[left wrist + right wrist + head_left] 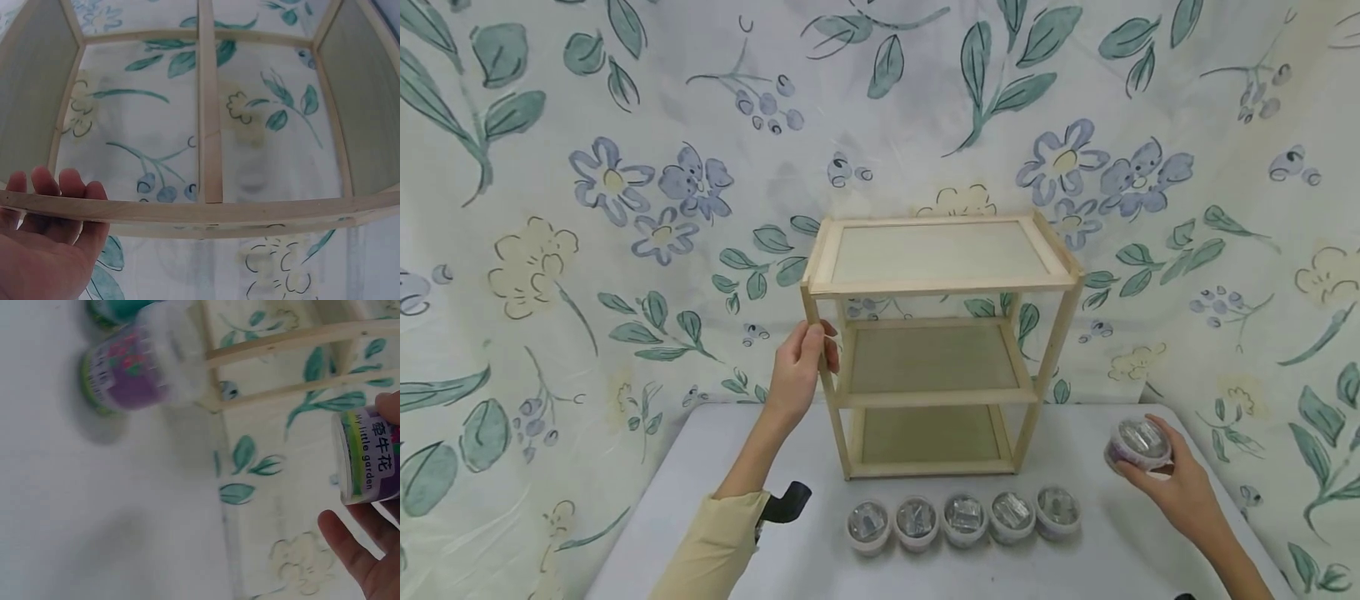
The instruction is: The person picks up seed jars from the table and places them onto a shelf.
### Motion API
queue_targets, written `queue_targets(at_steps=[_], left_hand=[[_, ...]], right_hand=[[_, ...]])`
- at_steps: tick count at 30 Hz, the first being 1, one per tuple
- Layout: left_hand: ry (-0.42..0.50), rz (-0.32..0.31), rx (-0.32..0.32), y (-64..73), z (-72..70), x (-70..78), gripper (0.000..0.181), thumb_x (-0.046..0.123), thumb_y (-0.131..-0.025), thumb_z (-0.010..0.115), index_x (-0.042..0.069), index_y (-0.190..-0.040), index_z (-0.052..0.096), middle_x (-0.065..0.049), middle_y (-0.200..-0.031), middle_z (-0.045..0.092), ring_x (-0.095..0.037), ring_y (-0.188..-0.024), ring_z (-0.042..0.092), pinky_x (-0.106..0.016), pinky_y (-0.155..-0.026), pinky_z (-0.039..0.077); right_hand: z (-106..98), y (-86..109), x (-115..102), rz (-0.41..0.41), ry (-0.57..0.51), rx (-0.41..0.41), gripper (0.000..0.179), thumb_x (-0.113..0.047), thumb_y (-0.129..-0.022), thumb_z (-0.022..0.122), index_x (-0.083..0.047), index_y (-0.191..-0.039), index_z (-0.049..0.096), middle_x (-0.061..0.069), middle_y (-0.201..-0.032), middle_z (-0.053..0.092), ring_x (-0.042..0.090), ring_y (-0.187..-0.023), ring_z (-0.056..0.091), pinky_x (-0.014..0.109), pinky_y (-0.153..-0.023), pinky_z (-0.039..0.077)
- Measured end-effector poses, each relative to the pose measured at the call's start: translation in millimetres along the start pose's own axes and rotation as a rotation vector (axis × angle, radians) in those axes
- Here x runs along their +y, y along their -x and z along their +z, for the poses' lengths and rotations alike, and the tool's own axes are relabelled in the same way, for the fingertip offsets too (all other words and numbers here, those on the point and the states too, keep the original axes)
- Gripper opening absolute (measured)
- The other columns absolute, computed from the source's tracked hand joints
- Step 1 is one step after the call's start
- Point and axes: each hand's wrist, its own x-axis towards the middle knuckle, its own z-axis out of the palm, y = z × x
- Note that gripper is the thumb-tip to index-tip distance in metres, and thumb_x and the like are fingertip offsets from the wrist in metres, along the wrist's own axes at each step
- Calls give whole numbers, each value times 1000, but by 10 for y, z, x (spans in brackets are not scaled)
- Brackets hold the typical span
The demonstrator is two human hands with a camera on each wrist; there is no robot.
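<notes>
A small wooden shelf (936, 397) with three tiers stands at the back of the table. My left hand (805, 358) grips its left front post, fingers wrapped round the wood; in the left wrist view the fingertips show over the wooden bar (156, 209). Off to the right of the shelf, my right hand (1180, 483) holds a small round tub (1138, 443) with a clear lid above the table. Its purple and green label (372, 453), reading "My little garden", faces the right wrist camera.
Several similar lidded tubs (964, 521) stand in a row on the white table (715, 467), in front of the shelf. A floral cloth (880, 125) hangs right behind the table. A black strap end (786, 502) sticks out from the left sleeve.
</notes>
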Motion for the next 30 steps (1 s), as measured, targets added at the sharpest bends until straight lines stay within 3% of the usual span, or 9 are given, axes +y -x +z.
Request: queue_targets(at_steps=[7, 9, 12, 14, 15, 19, 22, 30], left_hand=[[6, 2, 4, 11, 1, 8, 35, 31, -109, 34, 1, -106, 53, -24, -81, 51, -20, -70, 53, -25, -66, 50], [12, 4, 6, 10, 2, 11, 35, 31, -109, 34, 1, -106, 52, -24, -81, 50, -20, -70, 53, -25, -65, 49], [20, 5, 3, 7, 5, 13, 37, 30, -109, 34, -3, -107, 52, -24, -81, 50, -21, -71, 52, -25, -65, 49], [19, 6, 1, 3, 6, 12, 39, 29, -109, 34, -6, -108, 51, -25, -81, 50, -22, -70, 51, -26, -65, 49], [19, 8, 0, 0, 8, 14, 40, 29, -109, 34, -7, -109, 51, -25, -81, 50, -23, -70, 51, -28, -66, 49], [19, 8, 3, -19, 11, 27, 40, 28, -109, 35, -9, -109, 51, -25, -81, 50, -22, -70, 51, -29, -66, 48], [19, 2, 0, -27, 18, 31, 38, 27, -109, 35, -8, -108, 51, -25, -82, 50, -22, -71, 51, -29, -66, 48], [3, -3, 4, -8, 17, 27, 38, 29, -109, 35, -6, -108, 52, -21, -81, 50, -20, -71, 50, -28, -65, 47]], right_hand=[[-212, -213, -294, -71, 11, 22, 81, -19, -87, 77, 0, -150, 29, 29, -129, 50, -17, -95, 38, 8, -69, 40], [-288, -277, -383, -94, 24, 27, 81, -18, -87, 77, -1, -150, 29, 29, -130, 50, -7, -100, 46, 8, -69, 39], [-411, -381, -523, -114, 39, 34, 81, -18, -88, 76, -1, -151, 28, 30, -131, 49, 20, -105, 53, 7, -70, 38], [-504, -453, -620, -122, 41, 55, 81, -19, -88, 76, -1, -151, 28, 31, -132, 48, 18, -107, 52, 5, -71, 36], [-554, -491, -673, -117, 39, 65, 82, -19, -88, 76, -3, -152, 27, 31, -134, 47, 24, -110, 52, 4, -72, 34], [-760, -655, -874, -114, 15, 136, 82, -20, -89, 74, -9, -155, 25, 29, -138, 44, -1, -108, 43, 5, -75, 33], [-897, -780, -1043, -111, 6, 200, 81, -22, -90, 72, -15, -155, 25, 25, -141, 43, -4, -108, 40, 7, -78, 33], [-1118, -1207, -1664, -141, -15, 323, 77, -26, -88, 74, -23, -152, 31, 17, -144, 46, 9, -118, 47, 17, -96, 38]])
